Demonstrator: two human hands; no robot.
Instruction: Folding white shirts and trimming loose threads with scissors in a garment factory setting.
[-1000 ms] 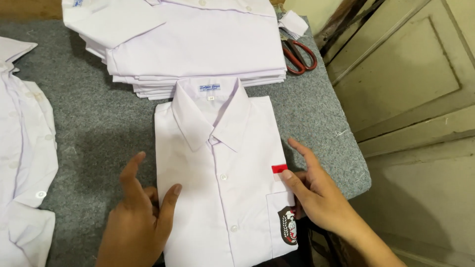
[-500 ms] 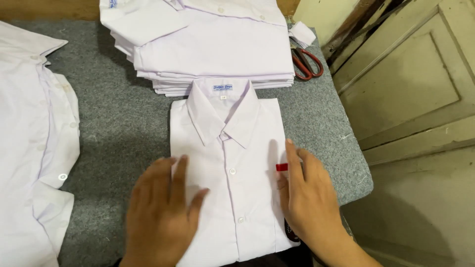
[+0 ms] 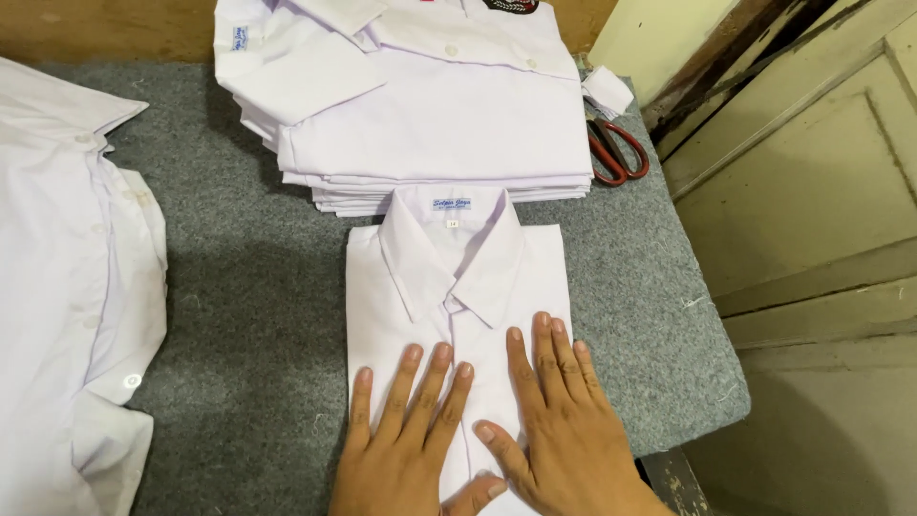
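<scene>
A folded white shirt (image 3: pixel 458 277) lies collar-up on the grey felt table (image 3: pixel 248 277). My left hand (image 3: pixel 406 435) rests flat on the shirt's lower left front, fingers spread. My right hand (image 3: pixel 554 425) lies flat beside it on the lower right front, its thumb reaching toward the left hand. Both palms press on the cloth and grip nothing. The shirt's pocket and its red tab are hidden under my right hand.
A stack of folded white shirts (image 3: pixel 420 115) sits just beyond the collar. Red-handled scissors (image 3: pixel 616 153) lie at the stack's right. Unfolded white shirts (image 3: pixel 67 306) lie at the left. The table's right edge (image 3: pixel 716 325) drops off beside a pale wooden door panel (image 3: pixel 821 191).
Both hands slid inward and up onto the shirt front and flattened side by side; the red tab and pocket badge are now covered. The view has shifted so the shirt sits more central.
</scene>
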